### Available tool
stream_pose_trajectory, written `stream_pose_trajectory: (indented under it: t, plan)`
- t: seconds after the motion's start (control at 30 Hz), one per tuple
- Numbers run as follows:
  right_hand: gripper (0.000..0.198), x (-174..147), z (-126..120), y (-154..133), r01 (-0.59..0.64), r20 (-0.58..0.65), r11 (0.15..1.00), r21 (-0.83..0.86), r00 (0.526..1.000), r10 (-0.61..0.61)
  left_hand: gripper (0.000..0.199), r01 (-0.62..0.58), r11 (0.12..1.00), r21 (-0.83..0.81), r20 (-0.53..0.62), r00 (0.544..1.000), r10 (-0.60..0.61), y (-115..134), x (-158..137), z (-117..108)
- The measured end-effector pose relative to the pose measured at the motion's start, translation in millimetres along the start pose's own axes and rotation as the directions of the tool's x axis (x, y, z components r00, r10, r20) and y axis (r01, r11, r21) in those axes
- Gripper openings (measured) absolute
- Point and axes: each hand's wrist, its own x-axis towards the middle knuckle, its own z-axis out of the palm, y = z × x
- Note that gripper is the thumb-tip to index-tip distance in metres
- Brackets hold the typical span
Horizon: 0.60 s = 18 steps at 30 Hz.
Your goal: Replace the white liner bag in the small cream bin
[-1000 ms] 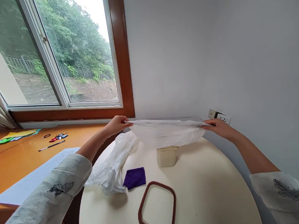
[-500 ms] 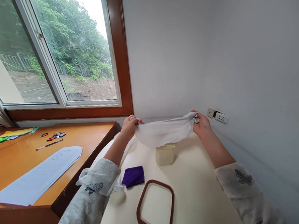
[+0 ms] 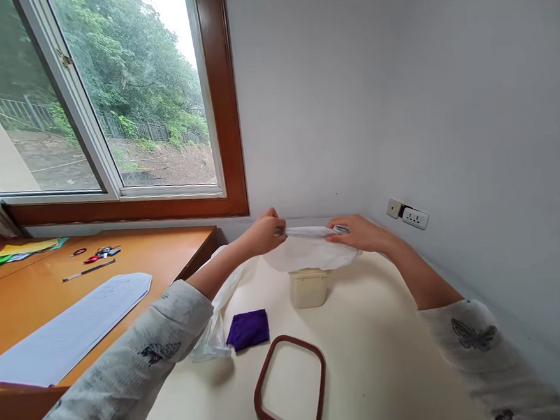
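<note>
A thin white plastic bag (image 3: 306,253) is stretched between my two hands above the far part of the cream table. My left hand (image 3: 263,232) pinches its rim on the left. On the right, my right hand (image 3: 353,233) grips the gathered edge, fingers pressed together. Just below the bag stands a cream plastic tub (image 3: 309,290), its top partly hidden by the hanging film. Nearer to me lie a folded purple cloth (image 3: 248,329) and a reddish-brown rounded rectangular frame (image 3: 322,386).
Another crumpled translucent bag (image 3: 213,339) lies along the left side of the cream table (image 3: 367,357). An orange wooden desk (image 3: 167,243) adjoins it, holding white paper sheets (image 3: 77,330), a pen (image 3: 88,270) and scissors (image 3: 101,254). A socket (image 3: 415,218) is on the right wall.
My hands have come closer together, the left moving right and the right moving left. The bag's rim between them is now shorter and more bunched.
</note>
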Motion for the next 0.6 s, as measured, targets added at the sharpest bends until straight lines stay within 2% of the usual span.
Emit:
stream_pose_trajectory:
  t: [0.13, 0.2, 0.23, 0.3, 0.33, 0.4, 0.47, 0.53, 0.6]
  plan:
    - [0.034, 4, 16, 1, 0.027, -0.184, 0.989, 0.148, 0.983, 0.001, 0.011, 0.017, 0.994, -0.112, -0.14, 0.99, -0.033, -2, 2, 8]
    - [0.036, 9, 26, -3, 0.09, -0.3, 0.96, 0.266, 0.954, -0.006, 0.003, 0.01, 0.977, -0.215, -0.154, 0.987, -0.044, -1, 3, 14]
    - [0.037, 12, 31, -6, 0.12, -0.351, 0.938, 0.324, 0.937, 0.001, 0.006, 0.005, 0.963, -0.268, -0.152, 0.987, -0.047, 0, 3, 17]
    - [0.039, 21, 38, -15, 0.157, -0.419, 0.893, 0.422, 0.907, 0.038, 0.016, -0.015, 0.904, -0.427, -0.133, 0.99, -0.047, 6, 4, 24]
    - [0.039, 26, 41, -21, 0.163, -0.434, 0.874, 0.458, 0.899, 0.059, 0.022, -0.025, 0.845, -0.533, -0.116, 0.992, -0.044, 9, 5, 28]
    - [0.037, 36, 44, -31, 0.158, -0.429, 0.848, 0.506, 0.899, 0.089, 0.041, -0.033, 0.678, -0.734, -0.079, 0.996, -0.037, 16, 8, 38]
    - [0.032, 44, 45, -42, 0.15, -0.391, 0.813, 0.563, 0.915, 0.102, 0.058, -0.024, 0.518, -0.855, -0.049, 0.998, -0.036, 20, 10, 47]
    - [0.03, 48, 45, -51, 0.167, -0.298, 0.731, 0.661, 0.953, 0.052, 0.06, -0.009, 0.464, -0.886, -0.033, 0.998, -0.044, 21, 12, 54]
    - [0.036, 47, 45, -57, 0.177, -0.171, 0.618, 0.766, 0.983, -0.07, 0.049, -0.009, 0.452, -0.892, -0.05, 0.996, -0.079, 18, 14, 57]
